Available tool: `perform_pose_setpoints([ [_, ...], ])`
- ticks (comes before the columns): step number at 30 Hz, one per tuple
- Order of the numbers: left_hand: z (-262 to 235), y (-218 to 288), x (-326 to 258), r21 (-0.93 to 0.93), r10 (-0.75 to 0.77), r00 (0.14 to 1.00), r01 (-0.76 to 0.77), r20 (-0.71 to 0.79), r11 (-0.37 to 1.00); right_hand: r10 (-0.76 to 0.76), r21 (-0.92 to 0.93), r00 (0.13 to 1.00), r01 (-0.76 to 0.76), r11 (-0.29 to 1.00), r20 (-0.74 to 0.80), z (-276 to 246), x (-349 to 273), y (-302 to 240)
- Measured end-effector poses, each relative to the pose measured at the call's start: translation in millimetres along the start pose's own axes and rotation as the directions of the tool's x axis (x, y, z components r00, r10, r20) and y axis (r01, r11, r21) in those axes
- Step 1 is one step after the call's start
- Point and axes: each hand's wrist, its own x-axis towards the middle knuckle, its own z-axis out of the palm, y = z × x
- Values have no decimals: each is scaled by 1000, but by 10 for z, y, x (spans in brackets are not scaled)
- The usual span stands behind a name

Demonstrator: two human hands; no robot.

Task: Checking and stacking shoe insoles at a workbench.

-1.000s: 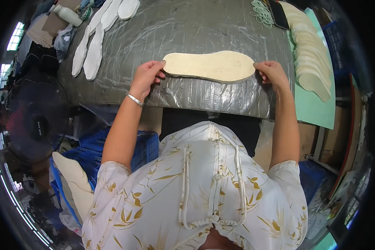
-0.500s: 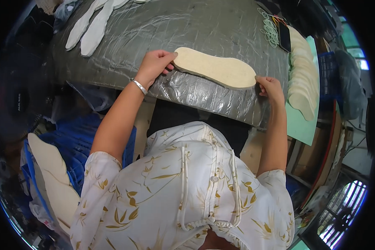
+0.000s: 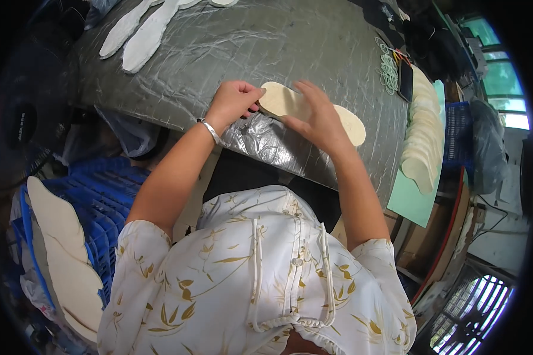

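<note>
A cream shoe insole (image 3: 350,125) lies near the front edge of the plastic-covered table, slanting down to the right. At its left end, my left hand (image 3: 232,106) pinches the rim between thumb and fingertips. My right hand (image 3: 324,121) reaches across the middle of the insole, thumb by the near edge and fingers by the far edge, spread apart and slightly blurred. It hides part of the insole; whether the palm touches it, I cannot tell.
White insole-shaped pieces (image 3: 143,44) lie at the far left. On the right, a long row of overlapping cream insoles (image 3: 421,136) rests on a green sheet (image 3: 410,198), near a phone (image 3: 405,81) and green cord (image 3: 388,72). Blue crates (image 3: 109,201) with more insoles (image 3: 65,248) stand at lower left.
My right hand has let go of the insole's right end and moved left over its middle, fingers spreading. My left hand keeps its pinch. The view has shifted slightly.
</note>
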Motion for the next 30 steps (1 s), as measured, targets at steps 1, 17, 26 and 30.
perform_pose_setpoints([
  [1,4,-6,5,-10,2,1000,-2,8,1000,7,1,999,-7,1000,32,78,70,-57],
  [17,-266,-147,-173,-33,159,969,-168,-187,985,62,213,989,-90,973,134,170,230,-160],
  [26,-200,15,-121,-92,-101,980,119,173,989,42,257,981,-90,962,189,82,178,-175],
  [30,-203,12,-117,-129,-109,976,135,190,982,44,202,984,-78,976,171,85,161,-241],
])
